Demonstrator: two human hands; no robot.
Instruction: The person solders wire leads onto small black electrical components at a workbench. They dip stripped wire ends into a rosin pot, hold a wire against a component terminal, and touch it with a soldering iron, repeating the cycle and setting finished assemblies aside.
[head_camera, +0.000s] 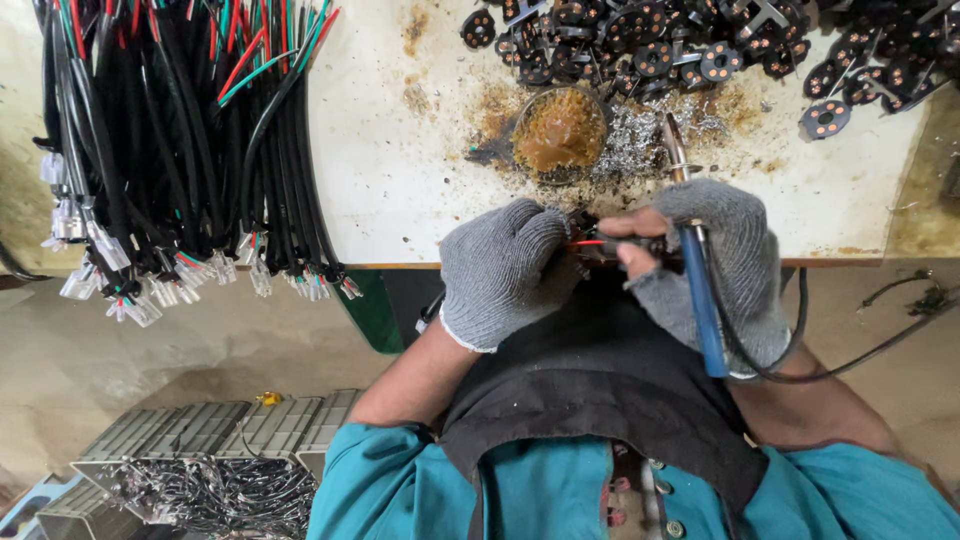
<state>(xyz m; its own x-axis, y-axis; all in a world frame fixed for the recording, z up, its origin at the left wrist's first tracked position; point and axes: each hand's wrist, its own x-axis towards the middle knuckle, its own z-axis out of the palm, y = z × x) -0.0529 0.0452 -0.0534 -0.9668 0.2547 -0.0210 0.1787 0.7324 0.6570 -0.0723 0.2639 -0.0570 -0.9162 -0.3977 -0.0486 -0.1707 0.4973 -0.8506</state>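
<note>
Clutter around a stained white desk (400, 190)

A thick bundle of black, red and green cables with clear plastic connectors (180, 150) hangs over the desk's left edge. A round tin of brown flux paste (560, 132) sits beside silvery solder scraps (635, 135). Black round discs with copper pads (700, 45) heap along the far edge. Ribbed grey metal housings (215, 440) lie on the floor.

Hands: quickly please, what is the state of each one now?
Left hand: closed on a small part with a red wire.
Right hand: closed, holding a blue-handled soldering iron.

Grey knit gloves (500, 270), blue-handled soldering iron (700, 300), red wire (590, 243), possibly amber flux (560, 130)
</note>
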